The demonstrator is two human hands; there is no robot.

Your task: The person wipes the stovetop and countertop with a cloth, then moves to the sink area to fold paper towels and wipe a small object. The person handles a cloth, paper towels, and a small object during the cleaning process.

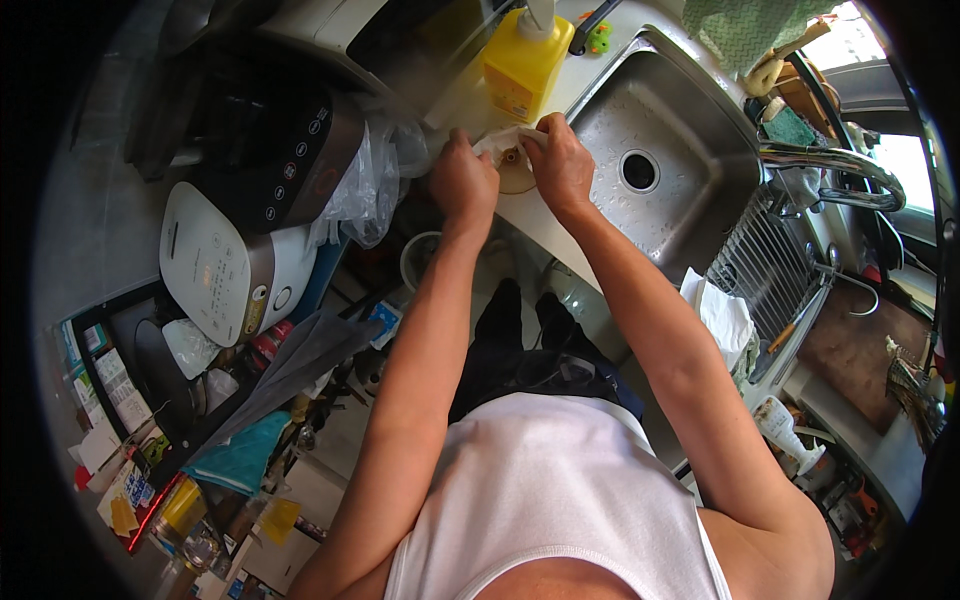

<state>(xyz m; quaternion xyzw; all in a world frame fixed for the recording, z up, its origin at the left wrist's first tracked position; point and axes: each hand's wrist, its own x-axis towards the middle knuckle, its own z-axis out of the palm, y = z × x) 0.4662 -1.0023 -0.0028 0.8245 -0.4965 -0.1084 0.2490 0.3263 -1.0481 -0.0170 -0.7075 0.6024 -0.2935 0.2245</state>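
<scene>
Both hands hold a thin white sheet, paper or cloth [496, 140], between them at the counter's edge, left of the sink. My left hand [466, 180] pinches its left side and my right hand [559, 161] its right side. Just below the sheet lies a round pale piece [516, 178] with a small brass-coloured fitting [511, 156] at its middle; what it is exactly, I cannot tell. A yellow pump bottle [525, 67] stands directly behind the hands.
The steel sink [675, 150] with its drain is at the right, beside a chrome faucet [840, 161] and a wire rack [761, 262]. A white rice cooker [217, 270], a dark appliance [292, 165] and plastic bags [367, 180] stand at the left. Crumpled white paper [716, 311] lies near the rack.
</scene>
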